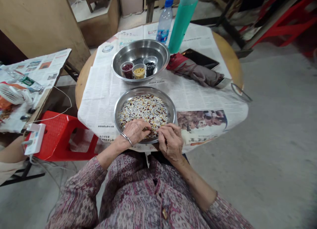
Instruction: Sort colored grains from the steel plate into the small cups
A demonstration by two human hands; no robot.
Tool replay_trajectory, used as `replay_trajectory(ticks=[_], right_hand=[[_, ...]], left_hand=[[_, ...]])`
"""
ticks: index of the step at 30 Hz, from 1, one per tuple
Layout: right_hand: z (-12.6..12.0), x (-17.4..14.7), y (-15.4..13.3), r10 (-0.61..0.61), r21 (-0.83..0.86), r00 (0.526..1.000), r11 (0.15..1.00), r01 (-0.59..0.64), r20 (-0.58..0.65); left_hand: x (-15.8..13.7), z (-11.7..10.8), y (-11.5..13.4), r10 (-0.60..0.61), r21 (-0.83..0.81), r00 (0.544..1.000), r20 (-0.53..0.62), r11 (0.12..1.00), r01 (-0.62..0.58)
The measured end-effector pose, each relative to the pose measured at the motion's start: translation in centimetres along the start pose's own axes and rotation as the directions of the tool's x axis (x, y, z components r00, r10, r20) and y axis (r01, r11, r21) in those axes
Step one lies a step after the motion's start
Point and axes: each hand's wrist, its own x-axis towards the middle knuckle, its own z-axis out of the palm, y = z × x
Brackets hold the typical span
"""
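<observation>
Two hands work the near rim of the tray (119,106), which sits at the near edge of the surface (99,90). Left hand (135,130) lies curled over the mixed grains (145,110), fingers (146,126) pinched together on them, though I cannot tell what they grip. Right hand (170,140) rests clenched on the rim, just beside. Grain spreads away from both, toward the bowl (158,52) with three cups (139,71).

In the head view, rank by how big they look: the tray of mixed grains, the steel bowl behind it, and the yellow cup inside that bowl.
Tray of mixed grains and steel bowl: alike, unranked. Yellow cup: smallest.
</observation>
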Motion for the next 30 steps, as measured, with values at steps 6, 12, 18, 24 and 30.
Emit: replay_trajectory(ticks=[6,12,18,24,30], right_hand=[[0.0,0.0,0.0,-0.007,0.000,1.000,1.000,0.007,0.005],[-0.1,0.1,-0.1,-0.018,-0.006,1.000,1.000,0.018,0.000],[-0.1,0.2,-0.2,-0.023,-0.017,1.000,1.000,0.022,-0.013],[0.0,0.2,-0.2,-0.017,-0.011,1.000,1.000,0.017,-0.008],[0.0,0.1,-0.1,-0.023,-0.005,1.000,1.000,0.023,-0.007]], left_hand=[[0.0,0.4,-0.3,0.038,-0.108,0.998,-0.056,0.993,-0.044],[0.4,-0.4,-0.9,-0.096,-0.623,0.994,-0.057,0.781,0.040],[0.9,-0.5,-0.6,-0.025,-0.449,0.995,-0.094,0.893,-0.020],[1.3,1.0,-0.1,0.009,-0.079,0.988,-0.152,0.997,-0.021],[1.4,0.3,0.6,0.002,0.030,0.997,-0.078,1.000,0.000]])
